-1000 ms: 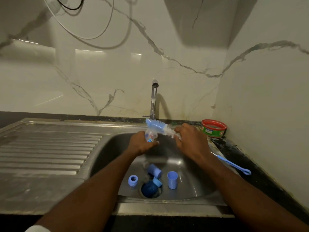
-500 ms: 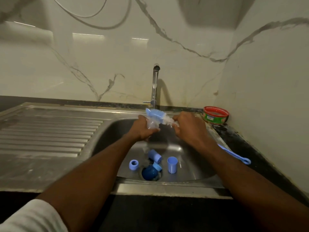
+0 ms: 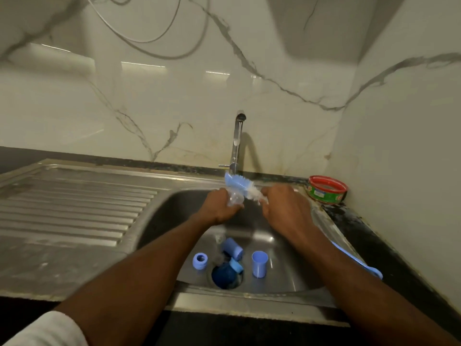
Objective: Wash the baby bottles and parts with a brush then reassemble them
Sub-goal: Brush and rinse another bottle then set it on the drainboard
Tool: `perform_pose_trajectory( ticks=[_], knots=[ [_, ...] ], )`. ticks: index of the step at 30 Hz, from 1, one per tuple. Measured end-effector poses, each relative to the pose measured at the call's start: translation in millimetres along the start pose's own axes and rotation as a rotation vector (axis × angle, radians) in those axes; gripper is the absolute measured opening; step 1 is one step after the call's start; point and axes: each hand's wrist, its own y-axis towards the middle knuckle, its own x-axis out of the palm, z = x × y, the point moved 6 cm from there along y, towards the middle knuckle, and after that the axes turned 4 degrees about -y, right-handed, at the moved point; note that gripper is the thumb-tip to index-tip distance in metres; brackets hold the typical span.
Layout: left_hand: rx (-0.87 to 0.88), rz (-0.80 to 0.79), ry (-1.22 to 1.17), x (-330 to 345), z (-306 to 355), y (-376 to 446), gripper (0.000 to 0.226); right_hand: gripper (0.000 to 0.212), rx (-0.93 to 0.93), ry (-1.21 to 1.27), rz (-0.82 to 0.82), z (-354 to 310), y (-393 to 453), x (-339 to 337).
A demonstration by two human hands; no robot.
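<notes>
Since the earlier frames both hands had stayed together over the far side of the sink [image 3: 294, 278], below the tap [image 3: 237, 141].
The left hand [image 3: 219, 207] curled around a clear bottle part [image 3: 234, 199]; the right hand [image 3: 284, 208] gripped the blue brush [image 3: 238, 183], its bristles against that part. Blue caps [image 3: 259, 263] and a ring [image 3: 200, 260] lay near the drain.

brush [image 3: 240, 184] against clear teat [image 3: 235, 199]
</notes>
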Motion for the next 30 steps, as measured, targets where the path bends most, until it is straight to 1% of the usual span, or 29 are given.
perform_pose_trajectory(
  ticks=[2, 3, 4, 5, 6, 7, 9, 10, 11, 13, 15, 18, 20, 22, 24, 25, 28, 29, 30],
  knots=[
    [0.028, 0.003, -0.034, 3, 1, -3, 0.064, 0.020, 0.011, -0.006, -0.035, -5, 6, 4],
    [0.057, -0.010, -0.058, 7, 4, -3, 0.076, 0.021, 0.022, -0.006, -0.078, -10, 11, 7],
    [0.081, -0.030, -0.051, 12, 7, -4, 0.084, 0.023, 0.023, -0.019, -0.114, -15, 14, 11],
    [0.097, -0.048, -0.040, 16, 11, -4, 0.087, 0.024, 0.010, -0.037, -0.119, -20, 18, 13],
    [0.089, -0.056, -0.039, 19, 12, -3, 0.085, 0.024, -0.001, -0.053, -0.108, -23, 20, 13],
    [0.077, -0.052, -0.048, 19, 15, -3, 0.078, 0.024, -0.003, -0.060, -0.096, -24, 20, 12],
    [0.043, -0.021, -0.022, 17, 13, 0, 0.059, 0.021, 0.014, -0.038, -0.109, -19, 17, 8],
    [0.030, 0.006, 0.017, 15, 11, 2, 0.053, 0.020, 0.024, -0.018, -0.109, -16, 16, 6],
    [0.015, 0.021, 0.050, 11, 5, 3, 0.051, 0.020, 0.031, 0.000, -0.113, -11, 12, 5],
    [-0.008, 0.001, 0.043, 9, -7, 6, 0.043, 0.023, 0.033, 0.032, -0.133, -4, 4, 6],
    [0.021, -0.057, -0.028, 9, -15, 7, 0.033, 0.025, 0.036, 0.063, -0.139, -1, 0, 7],
    [0.141, -0.124, -0.107, 18, -4, 3, 0.032, 0.031, 0.043, 0.083, -0.105, -5, 4, 4],
    [0.142, -0.113, -0.106, 24, 6, 1, 0.043, 0.031, 0.019, 0.071, -0.053, -13, 8, 0],
    [0.079, -0.038, -0.154, 20, 5, 2, 0.067, 0.032, 0.002, 0.070, -0.029, -18, 9, -3],
    [0.012, 0.039, -0.132, 12, -4, 5, 0.095, 0.038, -0.028, 0.070, -0.030, -20, 4, -5],
    [-0.011, 0.062, -0.102, 8, -9, 6, 0.097, 0.040, -0.037, 0.062, -0.038, -19, 1, -6],
    [-0.026, 0.073, -0.060, 2, -16, 7, 0.081, 0.041, -0.050, 0.060, -0.041, -14, -7, -8],
    [-0.018, 0.061, -0.053, 2, -14, 6, 0.069, 0.042, -0.049, 0.064, -0.031, -13, -8, -8],
    [-0.007, 0.050, -0.050, 1, -11, 5, 0.051, 0.042, -0.045, 0.067, -0.018, -13, -7, -8]
  ],
)
